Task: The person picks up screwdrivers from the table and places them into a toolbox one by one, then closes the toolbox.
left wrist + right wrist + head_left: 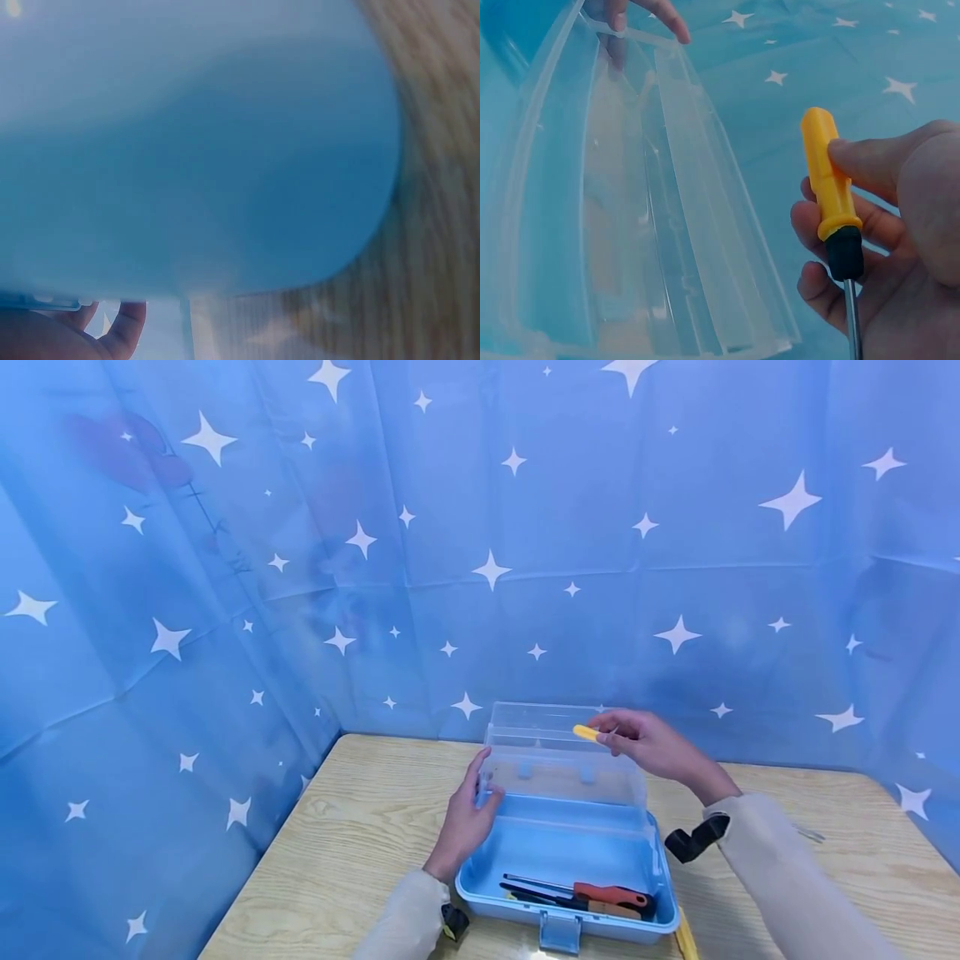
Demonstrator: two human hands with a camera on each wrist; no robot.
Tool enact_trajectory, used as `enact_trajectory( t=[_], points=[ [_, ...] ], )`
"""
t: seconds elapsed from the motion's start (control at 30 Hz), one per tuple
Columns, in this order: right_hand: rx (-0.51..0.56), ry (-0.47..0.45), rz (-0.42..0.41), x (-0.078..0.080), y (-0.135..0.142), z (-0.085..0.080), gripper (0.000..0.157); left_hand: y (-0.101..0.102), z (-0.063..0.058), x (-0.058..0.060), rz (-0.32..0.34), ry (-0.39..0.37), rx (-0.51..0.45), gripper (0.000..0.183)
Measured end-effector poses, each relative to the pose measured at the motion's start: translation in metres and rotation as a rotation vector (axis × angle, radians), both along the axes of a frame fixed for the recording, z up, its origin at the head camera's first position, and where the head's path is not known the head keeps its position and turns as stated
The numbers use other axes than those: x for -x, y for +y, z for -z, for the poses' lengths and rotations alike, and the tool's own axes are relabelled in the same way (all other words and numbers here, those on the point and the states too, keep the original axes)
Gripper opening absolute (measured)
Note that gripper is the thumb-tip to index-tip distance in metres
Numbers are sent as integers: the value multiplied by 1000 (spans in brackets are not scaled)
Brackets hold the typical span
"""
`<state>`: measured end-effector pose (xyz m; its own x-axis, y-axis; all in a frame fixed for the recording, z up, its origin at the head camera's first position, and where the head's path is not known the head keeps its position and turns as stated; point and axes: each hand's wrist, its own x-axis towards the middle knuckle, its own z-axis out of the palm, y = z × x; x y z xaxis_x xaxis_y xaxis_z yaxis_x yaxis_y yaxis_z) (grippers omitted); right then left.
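Observation:
My right hand pinches a yellow-handled screwdriver between thumb and fingers, its metal shaft pointing down in the right wrist view. It is up by the raised clear lid of a blue toolbox. At the lid's left side, my left hand holds the edge, thumb on the inner side and fingers outside. Inside the toolbox, a red-handled screwdriver and some dark tools lie along the front wall. The left wrist view is mostly filled by the toolbox's blue wall.
A yellow object, partly hidden, lies against the toolbox's right side on the wooden table. Partly behind the right sleeve is a small metallic thing. A blue curtain with white stars hangs behind the table.

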<state>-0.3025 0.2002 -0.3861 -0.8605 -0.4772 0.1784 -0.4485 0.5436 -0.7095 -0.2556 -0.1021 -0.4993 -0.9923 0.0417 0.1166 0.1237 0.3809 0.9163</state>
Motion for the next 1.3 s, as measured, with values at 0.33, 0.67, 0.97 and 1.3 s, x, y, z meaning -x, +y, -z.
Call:
enact_trajectory(
  t=[0.33, 0.67, 0.97, 1.3],
  points=[
    [-35, -13, -55, 16, -17, 6, 29, -1, -1, 0, 17, 14, -10, 59],
    [-55, 8, -54, 21, -27, 12, 29, 0, -2, -1, 10, 16, -9, 59],
    [-61, -11, -31, 26, -31, 19, 27, 1, -2, -2, 5, 5, -8, 59],
    [-72, -43, -7, 28, -39, 20, 27, 0, 1, 0, 3, 6, 1, 59]
  ],
)
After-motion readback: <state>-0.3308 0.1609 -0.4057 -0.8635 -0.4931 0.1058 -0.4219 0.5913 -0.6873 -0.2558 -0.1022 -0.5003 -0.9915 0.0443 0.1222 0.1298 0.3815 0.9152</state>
